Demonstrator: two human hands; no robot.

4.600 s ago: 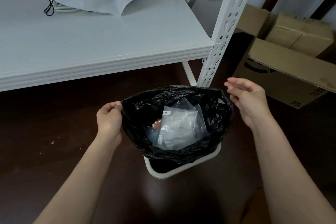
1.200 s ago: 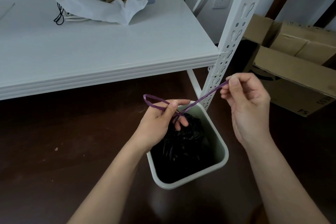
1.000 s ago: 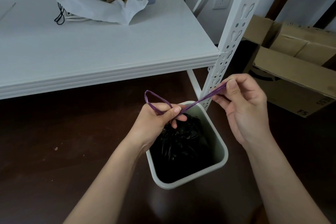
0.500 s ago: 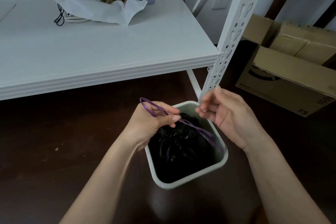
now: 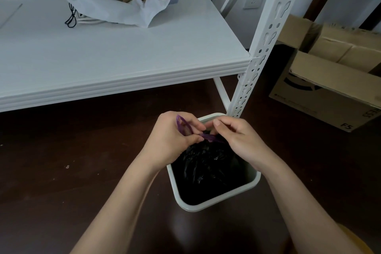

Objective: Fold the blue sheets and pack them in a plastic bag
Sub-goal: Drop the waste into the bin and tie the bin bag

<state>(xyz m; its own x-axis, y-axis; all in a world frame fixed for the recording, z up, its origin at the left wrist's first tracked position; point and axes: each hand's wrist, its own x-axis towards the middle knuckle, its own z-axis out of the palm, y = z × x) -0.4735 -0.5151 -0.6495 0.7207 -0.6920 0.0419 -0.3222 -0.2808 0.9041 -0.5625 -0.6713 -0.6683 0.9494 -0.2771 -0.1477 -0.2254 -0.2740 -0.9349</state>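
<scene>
Right hand [image 5: 239, 140] has closed in from its wide pull half a second ago; both hands now meet over the gathered black bag [image 5: 206, 163] in the bin [image 5: 218, 202], near right. Left hand [image 5: 175, 140] pinches the purple drawstring [image 5: 183, 127], right grips its other end (knot likely next). No blue sheets visible.

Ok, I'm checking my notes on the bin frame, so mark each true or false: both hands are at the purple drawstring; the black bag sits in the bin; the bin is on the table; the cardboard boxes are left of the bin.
1. Both hands, left hand and right hand, are at the purple drawstring: true.
2. The black bag sits in the bin: true.
3. The bin is on the table: false, it stands on the floor.
4. The cardboard boxes are left of the bin: false, right.
</scene>
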